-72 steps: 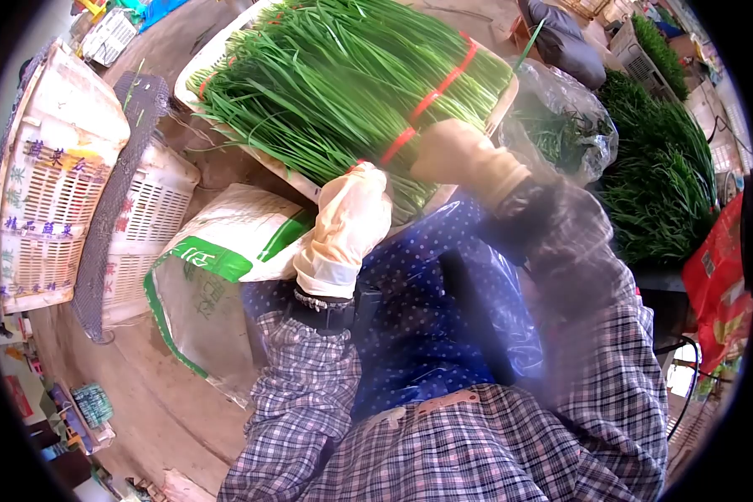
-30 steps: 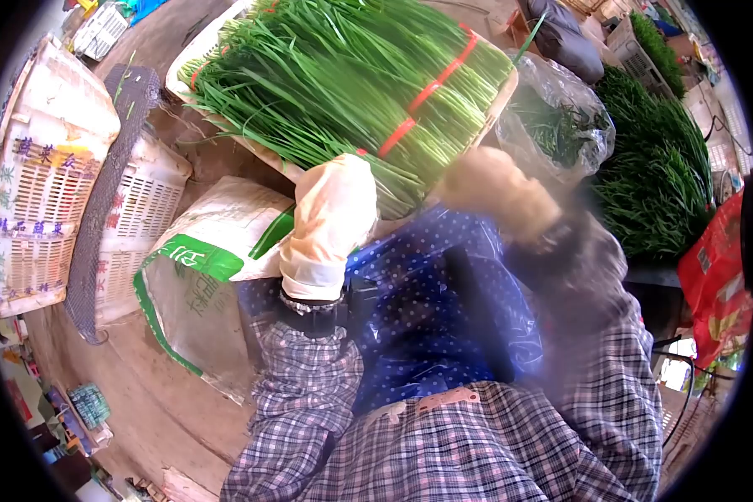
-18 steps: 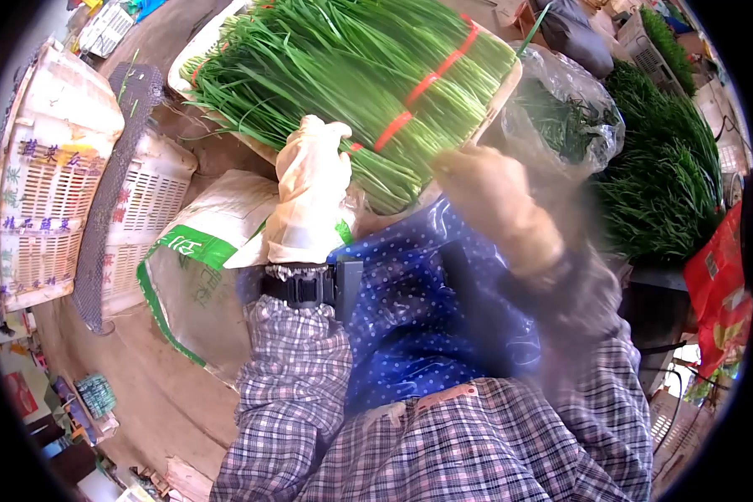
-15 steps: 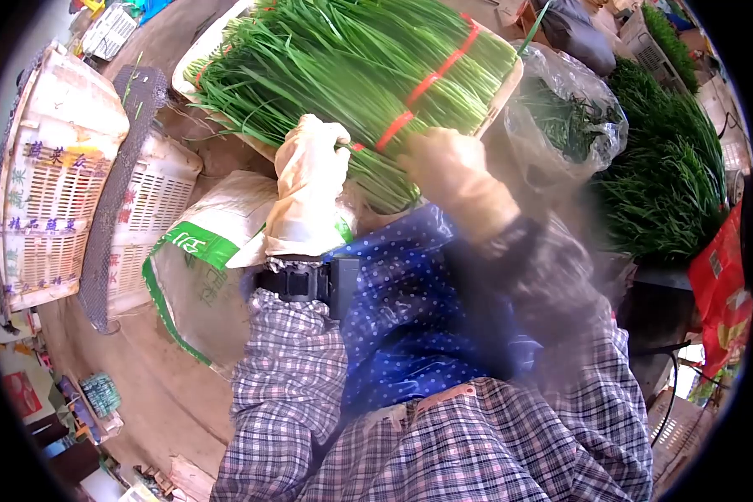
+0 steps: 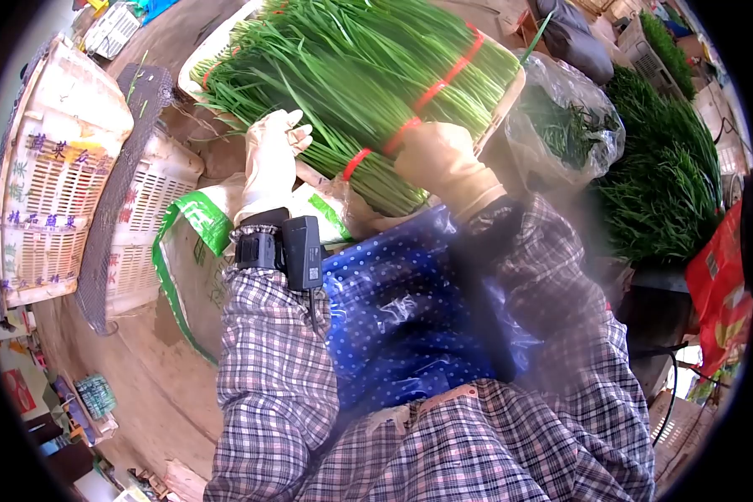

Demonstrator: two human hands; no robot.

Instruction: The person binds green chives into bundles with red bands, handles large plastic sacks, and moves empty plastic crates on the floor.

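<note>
Long green leafy stalks point(image 5: 335, 75) lie in bundles bound with red bands in a pale crate point(image 5: 514, 92). My left hand point(image 5: 273, 155), in a cream glove, is at the crate's near left edge beside the leaves, its fingers apart and nothing seen in them. At the near bundle's stem end is my right hand point(image 5: 437, 163), gloved too, with its fingers curled against the stalks by a red band point(image 5: 402, 134); what the fingertips hold is hidden. Another red band point(image 5: 356, 163) circles the near stalks between both hands.
White perforated baskets point(image 5: 58, 184) stand at the left. A white and green sack point(image 5: 201, 217) lies open below my left hand. To the right are a clear plastic bag point(image 5: 560, 125) with greens, a dark green heap point(image 5: 665, 176) and a red bag point(image 5: 719, 284). Blue dotted plastic point(image 5: 393, 309) covers my lap.
My left hand has moved left, away from the stem end, and its fingers have spread. My right hand has come in against the near stalks. The red band on the near bundle now shows more fully.
</note>
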